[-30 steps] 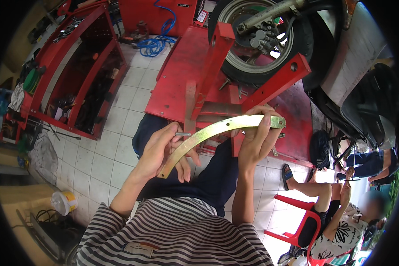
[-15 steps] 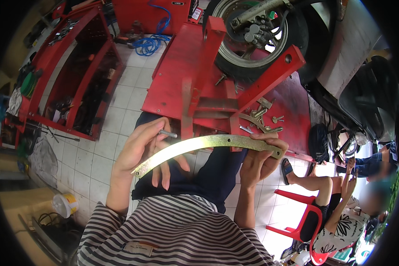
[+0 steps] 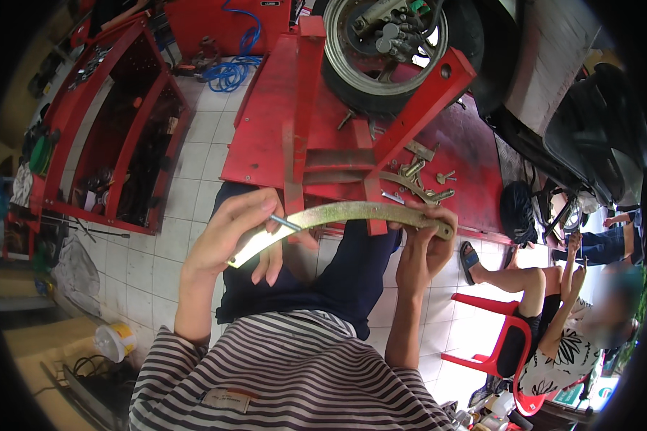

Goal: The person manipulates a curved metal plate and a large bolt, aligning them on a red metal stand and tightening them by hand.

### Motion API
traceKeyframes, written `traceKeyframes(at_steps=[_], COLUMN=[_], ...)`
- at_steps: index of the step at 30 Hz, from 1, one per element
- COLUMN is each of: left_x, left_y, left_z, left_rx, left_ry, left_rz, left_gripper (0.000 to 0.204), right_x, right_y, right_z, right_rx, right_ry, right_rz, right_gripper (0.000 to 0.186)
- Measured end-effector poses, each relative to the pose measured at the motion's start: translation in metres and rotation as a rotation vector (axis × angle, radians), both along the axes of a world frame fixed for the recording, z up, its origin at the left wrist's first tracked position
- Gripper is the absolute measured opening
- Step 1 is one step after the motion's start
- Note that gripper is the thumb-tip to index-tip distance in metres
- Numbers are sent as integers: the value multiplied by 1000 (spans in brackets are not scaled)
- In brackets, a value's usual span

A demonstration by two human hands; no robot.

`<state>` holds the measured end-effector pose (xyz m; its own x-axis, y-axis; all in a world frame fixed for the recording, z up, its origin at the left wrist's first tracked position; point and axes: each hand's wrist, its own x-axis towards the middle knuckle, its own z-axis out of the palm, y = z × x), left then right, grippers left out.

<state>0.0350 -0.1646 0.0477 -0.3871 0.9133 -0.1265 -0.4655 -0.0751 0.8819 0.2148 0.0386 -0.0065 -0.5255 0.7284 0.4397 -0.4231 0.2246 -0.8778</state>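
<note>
My left hand (image 3: 226,233) pinches a silver bolt (image 3: 285,222) above the left part of a curved gold-coloured metal plate (image 3: 359,212), whose left end lies against this hand. My right hand (image 3: 428,251) grips the plate's right end, fingers curled round it. The plate spans my dark-trousered lap in front of a red steel stand (image 3: 310,86) on a red platform (image 3: 259,151). Loose bolts and brackets (image 3: 417,172) lie on the platform just beyond the plate.
A motorcycle wheel (image 3: 384,86) stands over the platform. At left are a red tool cart (image 3: 133,43), coiled blue hose (image 3: 226,75) and white bucket (image 3: 115,341). At right, a person (image 3: 532,287) sits on a red plastic chair (image 3: 482,363), with another person (image 3: 589,244) behind.
The plate dropped lower, exposing the hardware behind it, then came slightly back up and left in my right hand. The bolt in my left hand now crosses over the plate's left part.
</note>
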Motion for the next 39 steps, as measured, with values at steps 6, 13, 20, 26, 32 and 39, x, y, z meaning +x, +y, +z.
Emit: traceKeyframes(at_steps=[6, 13, 20, 26, 32, 39], left_x=[-24, -29, -28, -23, -27, -31], left_y=[11, 20, 25, 31, 42, 51], left_z=[-7, -5, -5, -5, -6, -9], left_rx=[35, 65, 71, 41, 16, -47], left_ry=[75, 50, 55, 124, 206, 404], left_rz=[-74, -100, -128, -99, -95, -173], left_gripper=[30, 30, 30, 27, 26, 23], right_x=[-19, -22, -20, -19, -26, -31], right_y=[11, 19, 21, 24, 30, 38], right_z=[6, 8, 5, 2, 7, 5], right_rx=[-100, -96, -117, -94, -134, -164], right_ry=[37, 34, 49, 46, 56, 39], right_rz=[31, 61, -2, -37, -65, -76], right_gripper=[26, 24, 22, 26, 30, 34])
